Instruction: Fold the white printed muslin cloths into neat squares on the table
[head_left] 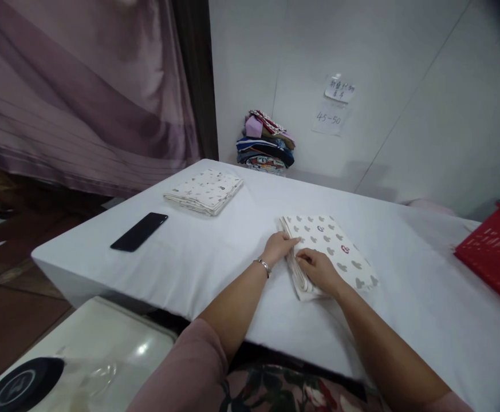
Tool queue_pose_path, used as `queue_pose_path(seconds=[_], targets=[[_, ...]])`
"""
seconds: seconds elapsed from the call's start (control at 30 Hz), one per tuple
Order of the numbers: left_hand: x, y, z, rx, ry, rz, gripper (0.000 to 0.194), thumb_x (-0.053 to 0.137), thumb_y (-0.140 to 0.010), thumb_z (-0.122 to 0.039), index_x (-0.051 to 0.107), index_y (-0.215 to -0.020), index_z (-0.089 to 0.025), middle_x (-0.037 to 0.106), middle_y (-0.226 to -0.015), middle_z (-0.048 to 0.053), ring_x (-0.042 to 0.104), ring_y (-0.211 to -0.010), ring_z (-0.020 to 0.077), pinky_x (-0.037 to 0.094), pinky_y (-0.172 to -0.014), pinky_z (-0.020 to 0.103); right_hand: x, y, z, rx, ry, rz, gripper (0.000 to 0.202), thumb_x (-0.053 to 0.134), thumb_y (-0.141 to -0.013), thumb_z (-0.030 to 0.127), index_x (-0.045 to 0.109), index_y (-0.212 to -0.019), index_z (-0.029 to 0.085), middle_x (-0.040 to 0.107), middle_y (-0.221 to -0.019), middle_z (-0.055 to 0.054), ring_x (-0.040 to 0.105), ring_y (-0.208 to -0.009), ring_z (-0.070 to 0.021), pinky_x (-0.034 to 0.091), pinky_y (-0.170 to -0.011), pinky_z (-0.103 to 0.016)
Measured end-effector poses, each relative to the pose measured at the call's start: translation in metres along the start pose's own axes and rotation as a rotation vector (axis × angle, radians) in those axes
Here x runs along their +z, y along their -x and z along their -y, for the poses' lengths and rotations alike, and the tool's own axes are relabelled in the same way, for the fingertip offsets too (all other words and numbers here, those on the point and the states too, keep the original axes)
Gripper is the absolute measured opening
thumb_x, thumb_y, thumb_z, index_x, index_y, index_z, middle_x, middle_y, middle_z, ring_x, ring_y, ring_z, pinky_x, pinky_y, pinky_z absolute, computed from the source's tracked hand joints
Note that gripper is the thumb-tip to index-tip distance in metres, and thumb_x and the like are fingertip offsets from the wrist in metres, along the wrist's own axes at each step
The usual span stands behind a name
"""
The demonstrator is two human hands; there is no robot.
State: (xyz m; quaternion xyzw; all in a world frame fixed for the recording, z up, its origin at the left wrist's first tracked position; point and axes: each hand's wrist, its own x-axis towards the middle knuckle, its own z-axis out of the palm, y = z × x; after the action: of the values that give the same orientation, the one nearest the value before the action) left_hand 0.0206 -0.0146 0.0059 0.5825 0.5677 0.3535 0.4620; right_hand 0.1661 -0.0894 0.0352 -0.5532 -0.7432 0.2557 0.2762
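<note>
A folded cream cloth [331, 246] printed with grey mouse-head shapes, plus a red one and a dark outlined one, lies on the white-covered table [215, 257]. At its left folded edge is my left hand [279, 247], the thumb on top and the other fingers partly hidden at the side of the layers. Just to the right, my right hand [318, 270] has its fingers curled and pinched on the same edge. Several layers show below it, where the fold bulges near the front corner. A silver bracelet [263, 266] is on my left wrist.
Farther left lie another folded patterned cloth [207, 191] and a black phone [140, 232]. Stacked fabrics [266, 143] stand beyond the table by the wall. A red bag [496, 252] is at the right edge. A white lidded appliance [86, 343] stands at the lower left.
</note>
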Motion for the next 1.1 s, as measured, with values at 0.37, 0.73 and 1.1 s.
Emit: queue_pose_path(seconds=[0.37, 0.73, 1.1], targets=[[0.001, 0.001, -0.003, -0.032, -0.149, -0.016, 0.021, 0.062, -0.073, -0.038, 0.057, -0.069, -0.018, 0.056, -0.055, -0.002, 0.052, -0.053, 0.012, 0.033, -0.048, 0.022, -0.015, -0.074, -0.005, 0.065, 0.179, -0.059, 0.02, 0.047, -0.079, 0.026, 0.067, -0.077, 0.02, 0.066, -0.07, 0.001, 0.057, -0.067, -0.0133, 0.039, -0.063, -0.023], [0.006, -0.002, 0.005, -0.019, -0.233, -0.039, 0.025, 0.061, -0.074, -0.044, 0.058, -0.075, -0.019, 0.063, -0.068, -0.001, 0.054, -0.059, 0.0139, 0.031, -0.049, 0.024, -0.003, -0.143, 0.007, 0.189, 0.513, 0.059, 0.02, 0.058, -0.077, 0.033, 0.07, -0.081, 0.017, 0.07, -0.086, -0.008, 0.06, -0.081, -0.019, 0.038, -0.065, -0.025], [0.004, 0.002, 0.0, -0.039, -0.238, -0.022, 0.022, 0.06, -0.074, -0.041, 0.058, -0.077, -0.019, 0.064, -0.071, 0.001, 0.055, -0.062, 0.0152, 0.032, -0.051, 0.024, 0.007, -0.149, 0.002, 0.1, 0.518, 0.076, 0.021, 0.049, -0.082, 0.02, 0.07, -0.084, 0.017, 0.071, -0.087, -0.005, 0.061, -0.08, -0.0148, 0.038, -0.067, -0.021]])
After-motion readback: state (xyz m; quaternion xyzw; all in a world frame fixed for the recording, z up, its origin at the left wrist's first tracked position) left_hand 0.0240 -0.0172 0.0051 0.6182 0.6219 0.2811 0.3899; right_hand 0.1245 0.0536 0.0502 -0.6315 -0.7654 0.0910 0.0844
